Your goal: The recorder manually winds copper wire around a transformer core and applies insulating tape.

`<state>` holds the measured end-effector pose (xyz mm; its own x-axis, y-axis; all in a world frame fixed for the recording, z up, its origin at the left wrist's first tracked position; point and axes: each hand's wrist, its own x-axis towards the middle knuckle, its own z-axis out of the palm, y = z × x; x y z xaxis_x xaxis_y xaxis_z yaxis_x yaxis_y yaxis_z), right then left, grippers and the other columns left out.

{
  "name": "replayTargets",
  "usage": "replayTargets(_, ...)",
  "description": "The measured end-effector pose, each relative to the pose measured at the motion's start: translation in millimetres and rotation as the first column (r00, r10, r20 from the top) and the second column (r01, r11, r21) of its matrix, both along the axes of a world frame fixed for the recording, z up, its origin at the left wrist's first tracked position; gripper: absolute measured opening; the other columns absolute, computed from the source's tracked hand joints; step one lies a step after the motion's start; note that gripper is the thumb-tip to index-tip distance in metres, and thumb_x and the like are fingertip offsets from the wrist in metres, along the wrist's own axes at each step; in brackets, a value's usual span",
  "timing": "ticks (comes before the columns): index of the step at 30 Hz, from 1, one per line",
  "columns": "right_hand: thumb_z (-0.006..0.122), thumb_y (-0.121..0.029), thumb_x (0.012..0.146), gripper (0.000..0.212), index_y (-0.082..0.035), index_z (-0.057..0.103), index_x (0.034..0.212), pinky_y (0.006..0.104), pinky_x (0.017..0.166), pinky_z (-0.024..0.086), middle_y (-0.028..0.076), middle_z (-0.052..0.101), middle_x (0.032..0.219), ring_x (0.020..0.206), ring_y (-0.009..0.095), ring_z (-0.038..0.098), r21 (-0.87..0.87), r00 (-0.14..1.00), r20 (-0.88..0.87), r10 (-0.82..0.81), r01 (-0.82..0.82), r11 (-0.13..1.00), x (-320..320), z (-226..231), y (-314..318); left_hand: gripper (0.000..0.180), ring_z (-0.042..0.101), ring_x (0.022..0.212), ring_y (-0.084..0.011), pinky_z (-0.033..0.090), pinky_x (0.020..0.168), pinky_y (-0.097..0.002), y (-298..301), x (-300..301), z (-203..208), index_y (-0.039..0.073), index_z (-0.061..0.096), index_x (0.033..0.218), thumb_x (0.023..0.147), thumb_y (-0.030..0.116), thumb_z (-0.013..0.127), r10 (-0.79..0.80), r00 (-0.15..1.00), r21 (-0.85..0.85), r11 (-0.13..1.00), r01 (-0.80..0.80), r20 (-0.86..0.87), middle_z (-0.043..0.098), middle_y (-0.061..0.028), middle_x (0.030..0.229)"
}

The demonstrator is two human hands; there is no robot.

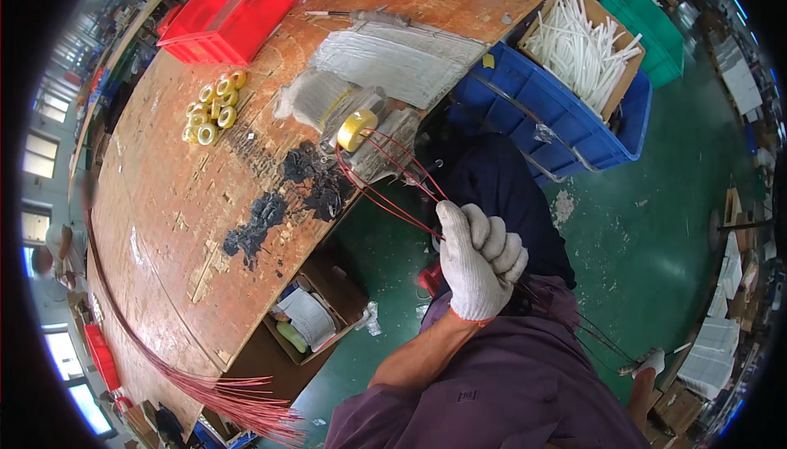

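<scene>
My left hand (479, 256), in a white knit glove, is closed around thin red wires (385, 200) in front of my body. Beyond the fist the wires form a loop that reaches the table edge beside a roll of yellow tape (357, 130). Behind the fist, dark-looking strands of wire (602, 336) trail past my side to the lower right. There my right hand (649, 364), also gloved, is small in view and appears closed on these wires. A short white stick-like piece (680, 349) shows beside it; whether the hand grips it is unclear.
On the worn wooden table (156, 195) lie tape rolls (215, 107), black scraps (256, 226), a grey wrapped pad (393, 59), a red bin (234, 10) and a red wire bundle (238, 404). A blue crate (525, 96) holds a box of white tubes (584, 47). Below sits an open carton (299, 322).
</scene>
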<state>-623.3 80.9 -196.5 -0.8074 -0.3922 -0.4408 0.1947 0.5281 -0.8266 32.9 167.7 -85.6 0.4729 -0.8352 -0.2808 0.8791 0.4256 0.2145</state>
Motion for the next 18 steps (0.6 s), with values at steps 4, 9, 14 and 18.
replayTargets(4, 0.060, -0.033, 0.108, 0.030, -0.009, 0.069, 0.124, 0.0384, 0.069, 0.053, 0.004, 0.067, 0.102, 0.078, 0.021, 0.061, 0.373, 0.697, -0.267, 0.665, -0.562, 0.739, 15.0, 8.8, -0.3, 0.063, 0.020, 0.045, -0.0092, 0.017, 0.042, -0.0291, 2.6, 0.5, 13.7, 0.023, 0.033, 0.068, 0.108, 0.070, 0.045, 0.046, 0.996, 0.068, 0.997, -0.040, -0.079, 0.022, 0.0081, 0.057)
replayTargets(9, 0.067, -0.025, 0.106, 0.013, -0.012, 0.070, 0.107, 0.0353, 0.051, 0.039, 0.000, 0.058, 0.077, 0.059, 0.014, 0.052, -0.464, 0.997, 0.059, -0.041, 0.064, 0.884, 34.9, 39.6, -37.5, 0.054, 0.014, 0.046, -0.0065, 0.014, 0.039, -0.0256, -15.0, 1.5, 6.1, 0.022, 0.031, 0.071, 0.116, 0.050, 0.038, 0.019, 0.982, -0.279, 0.960, 0.035, 0.188, 0.023, 0.0069, 0.061)
replayTargets(14, 0.057, -0.031, 0.113, 0.027, -0.012, 0.056, 0.093, 0.0287, 0.042, 0.022, -0.010, 0.031, 0.062, 0.045, 0.006, 0.026, -0.865, 0.959, 0.169, 0.227, 0.034, 0.501, 52.5, 94.0, -57.0, 0.063, 0.016, 0.043, -0.0097, 0.021, 0.039, -0.0262, -25.1, 11.7, -8.2, 0.023, 0.028, 0.064, 0.114, 0.061, 0.031, 0.136, 0.952, 0.132, 0.975, -0.177, 0.273, 0.017, 0.0065, 0.058)
replayTargets(18, 0.052, -0.045, 0.114, 0.039, -0.011, 0.056, 0.097, 0.0280, 0.043, 0.020, -0.010, 0.026, 0.062, 0.045, 0.007, 0.022, -0.906, 0.956, 0.212, 0.205, 0.114, 0.407, 65.5, 110.7, -63.7, 0.063, 0.015, 0.043, -0.0102, 0.019, 0.041, -0.0277, -29.7, 14.9, -7.4, 0.023, 0.028, 0.064, 0.115, 0.060, 0.033, 0.150, 0.987, -0.072, 0.987, -0.145, 0.066, 0.017, 0.0063, 0.059)
